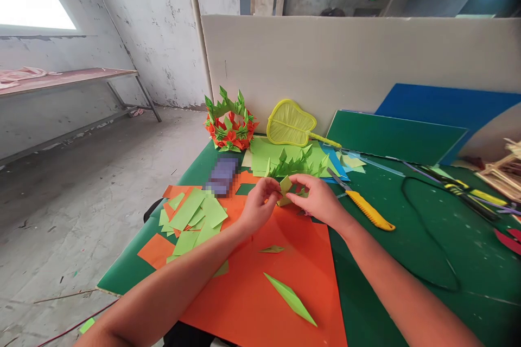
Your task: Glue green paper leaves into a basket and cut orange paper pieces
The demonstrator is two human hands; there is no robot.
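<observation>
A tall off-white panel [309, 54] stands along the back of a green-topped worktable [391, 265], where a person works bare-handed with folded paper. A broad blue board [431, 103] leans at the right rear, partly behind a dark-green rectangular board [391, 133]. A large bright-orange paper sheet [285, 303] covers the near middle of the table, beneath the person's forearms.

Above the sheet's far part, the left hand [260, 203], fingers curled, and the right hand [315, 200], thumb and forefinger nearly meeting, pinch one piece of work between them. At the left rear sits a round orange-and-green ring of folded paper [230, 138]; beside it, a yellow leaf-shaped fan [291, 122] leans against the panel. A yellow-handled utility knife [368, 211] lies just right of the right hand.

Light-green rectangular paper slips [189, 211] overlap at left. A slender light-green pointed paper fold [291, 301] rests on the orange sheet, nearest the person. Smallest of the group is the yellow-green folded paper piece [286, 185], held between both hands' fingertips.
</observation>
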